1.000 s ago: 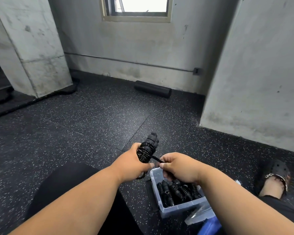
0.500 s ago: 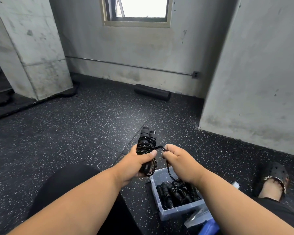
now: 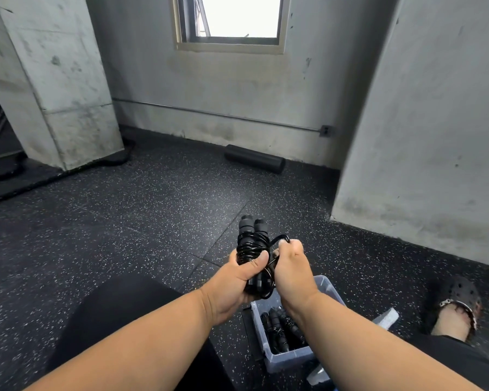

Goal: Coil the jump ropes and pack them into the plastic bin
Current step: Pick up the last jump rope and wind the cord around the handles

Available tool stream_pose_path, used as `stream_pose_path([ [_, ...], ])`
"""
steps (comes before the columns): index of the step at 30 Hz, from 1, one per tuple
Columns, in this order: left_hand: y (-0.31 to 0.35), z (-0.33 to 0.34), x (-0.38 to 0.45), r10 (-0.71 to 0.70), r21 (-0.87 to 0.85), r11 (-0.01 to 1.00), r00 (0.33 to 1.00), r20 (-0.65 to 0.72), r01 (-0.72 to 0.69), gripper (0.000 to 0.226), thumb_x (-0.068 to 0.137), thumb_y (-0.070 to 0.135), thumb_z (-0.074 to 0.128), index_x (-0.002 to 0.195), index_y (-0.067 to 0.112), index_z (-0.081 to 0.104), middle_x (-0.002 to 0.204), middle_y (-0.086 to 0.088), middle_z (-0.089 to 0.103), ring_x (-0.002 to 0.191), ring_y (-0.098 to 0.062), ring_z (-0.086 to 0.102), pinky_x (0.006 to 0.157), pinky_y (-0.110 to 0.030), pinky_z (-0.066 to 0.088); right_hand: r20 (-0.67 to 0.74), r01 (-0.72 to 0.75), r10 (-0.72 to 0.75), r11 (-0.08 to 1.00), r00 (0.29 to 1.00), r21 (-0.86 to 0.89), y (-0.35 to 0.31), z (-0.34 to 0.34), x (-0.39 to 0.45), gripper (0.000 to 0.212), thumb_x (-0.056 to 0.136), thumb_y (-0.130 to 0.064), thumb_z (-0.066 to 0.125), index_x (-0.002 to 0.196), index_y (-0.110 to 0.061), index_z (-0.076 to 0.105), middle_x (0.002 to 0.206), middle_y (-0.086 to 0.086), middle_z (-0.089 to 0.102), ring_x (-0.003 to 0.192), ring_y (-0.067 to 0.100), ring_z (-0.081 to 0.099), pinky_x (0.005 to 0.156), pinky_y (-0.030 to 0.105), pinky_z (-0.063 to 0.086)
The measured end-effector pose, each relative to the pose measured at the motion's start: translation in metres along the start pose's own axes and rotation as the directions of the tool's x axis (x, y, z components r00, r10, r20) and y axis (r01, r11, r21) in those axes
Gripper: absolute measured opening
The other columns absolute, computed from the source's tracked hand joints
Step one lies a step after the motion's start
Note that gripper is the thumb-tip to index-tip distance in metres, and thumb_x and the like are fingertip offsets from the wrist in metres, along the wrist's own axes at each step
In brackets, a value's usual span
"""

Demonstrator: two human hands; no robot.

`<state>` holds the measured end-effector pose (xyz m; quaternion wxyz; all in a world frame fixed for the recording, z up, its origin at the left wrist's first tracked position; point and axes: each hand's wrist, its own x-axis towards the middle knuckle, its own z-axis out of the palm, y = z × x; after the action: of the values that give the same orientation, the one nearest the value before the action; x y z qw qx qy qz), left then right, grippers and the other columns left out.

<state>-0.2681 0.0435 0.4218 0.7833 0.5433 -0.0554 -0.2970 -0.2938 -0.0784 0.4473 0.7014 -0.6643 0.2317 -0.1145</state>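
A: What do the hands hold?
B: The left hand point(image 3: 232, 280) grips the black jump rope point(image 3: 250, 244) by its paired handles; the right hand point(image 3: 290, 266) pinches a loop of its cord.
A: And the bin?
B: The plastic bin point(image 3: 283, 359) sits on the floor below them, near right, with coiled ropes point(image 3: 280, 328) inside.

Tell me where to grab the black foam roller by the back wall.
Grab the foam roller around its middle, coming from above. It lies flat on the floor close to the wall, so its top and front side are open; a mid-length grip probably keeps it balanced.
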Motion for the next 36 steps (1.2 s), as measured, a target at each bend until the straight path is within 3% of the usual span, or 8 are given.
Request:
stream_pose_path([
  [7,-0.002,-0.008,0.007,0.075,-0.002,0.997,0.994,-0.079,-0.075,0.085,0.070,0.048,0.092,0.134,0.017,0.045,0.115,-0.012,0.074,0.097,-0.024,0.074,0.086,-0.045,0.060,0.053,-0.177,0.173,0.980,0.983,0.095,0.003,0.006,0.001,0.022,0.104,-0.022,0.047,0.107,-0.005,0.060,0.110,0.026,0.068,0.104,0.040,0.070,0.090,0.055,0.058],
  [10,-0.003,-0.009,0.009,0.101,-0.013,0.995,0.990,-0.099,-0.103,0.081,0.075,0.042,0.090,0.135,0.015,0.044,0.110,-0.010,0.075,0.091,-0.022,0.075,0.092,-0.051,0.060,0.067,-0.199,0.192,0.971,0.979,0.129,0.002,0.006,0.001,0.019,0.104,-0.020,0.049,0.099,-0.005,0.059,0.099,0.021,0.065,0.096,0.037,0.070,0.080,0.049,0.059],
  [15,0.000,-0.007,0.012,0.066,-0.127,0.989,0.993,-0.093,-0.077,0.076,0.080,0.033,0.084,0.139,0.013,0.040,0.125,-0.018,0.074,0.108,-0.031,0.075,0.085,-0.045,0.061,0.108,-0.241,0.234,0.969,0.966,0.061,0.005,0.004,-0.002,0.026,0.104,-0.020,0.050,0.114,-0.001,0.065,0.113,0.023,0.073,0.104,0.031,0.072,0.090,0.044,0.057],
  [20,0.002,-0.007,0.016,0.082,-0.135,0.986,0.990,-0.118,-0.098,0.085,0.077,0.036,0.089,0.140,0.011,0.038,0.126,-0.023,0.072,0.108,-0.034,0.074,0.078,-0.044,0.062,0.198,-0.132,0.168,0.974,0.966,-0.183,-0.001,0.001,-0.014,0.029,0.105,-0.024,0.050,0.108,0.000,0.065,0.108,0.019,0.069,0.086,0.018,0.065,0.067,0.028,0.044],
  [27,0.003,-0.017,0.019,0.139,-0.129,0.978,0.973,-0.185,-0.165,0.084,0.078,0.030,0.090,0.142,0.002,0.043,0.128,-0.026,0.070,0.109,-0.038,0.073,0.077,-0.042,0.062,0.234,0.057,0.029,0.934,0.972,-0.352,-0.004,0.005,-0.012,0.047,0.083,-0.061,0.036,0.093,-0.021,0.059,0.113,0.015,0.065,0.111,0.033,0.061,0.103,0.055,0.045],
  [32,0.009,-0.024,0.021,0.147,-0.185,0.966,0.973,-0.177,-0.180,0.073,0.089,0.025,0.082,0.145,-0.002,0.044,0.121,-0.025,0.071,0.101,-0.032,0.074,0.075,-0.037,0.061,0.356,0.287,-0.041,0.679,0.934,-0.676,-0.009,-0.003,-0.017,0.056,0.087,-0.062,0.028,0.117,-0.024,0.054,0.133,0.004,0.048,0.125,0.029,0.043,0.112,0.052,0.035],
  [35,0.010,-0.023,0.019,0.144,-0.189,0.965,0.971,-0.191,-0.181,0.067,0.092,0.023,0.077,0.144,-0.005,0.045,0.108,-0.020,0.073,0.093,-0.027,0.075,0.075,-0.038,0.062,0.395,0.386,-0.061,0.392,0.917,-0.835,-0.001,-0.007,-0.015,0.039,0.105,-0.039,0.038,0.141,-0.036,0.024,0.156,0.014,0.020,0.138,0.040,0.028,0.117,0.054,0.029],
  [36,0.009,-0.021,0.019,0.141,-0.191,0.965,0.970,-0.197,-0.179,0.066,0.092,0.022,0.076,0.143,-0.006,0.046,0.102,-0.018,0.072,0.087,-0.024,0.074,0.073,-0.037,0.062,0.392,0.394,-0.091,0.399,0.915,-0.828,0.001,-0.008,-0.016,0.046,0.105,-0.037,0.041,0.144,-0.038,0.016,0.159,0.019,0.016,0.139,0.042,0.027,0.117,0.054,0.029],
])
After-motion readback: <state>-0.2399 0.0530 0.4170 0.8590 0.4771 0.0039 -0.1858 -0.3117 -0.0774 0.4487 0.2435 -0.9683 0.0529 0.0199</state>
